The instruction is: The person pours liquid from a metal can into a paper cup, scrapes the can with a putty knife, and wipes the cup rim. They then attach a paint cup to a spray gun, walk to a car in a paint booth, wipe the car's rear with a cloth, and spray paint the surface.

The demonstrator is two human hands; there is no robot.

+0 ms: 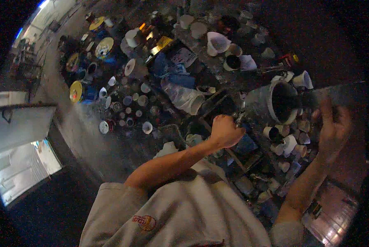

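Observation:
My left hand (227, 131) is closed in a fist near the middle of the view. A small shiny metal piece (240, 118) shows at its thumb side; the rest of what it grips is hidden. To its right, a large grey bucket (256, 103) leans over with its dark mouth turned toward my right hand. My right hand (333, 129) is raised beside that mouth, somewhat blurred, with its fingers apart and nothing visible in them. Just beyond its fingertips runs a flat grey surface (344, 92); contact with it cannot be made out.
Several small cups (289, 144) crowd together below the bucket. A clear plastic bag (182, 96) and blue cloth (172, 76) lie ahead. Open tins and drums (75, 91) stand at the left. A white tub (217, 43) sits at the far side. A pale door (24, 127) is leftmost.

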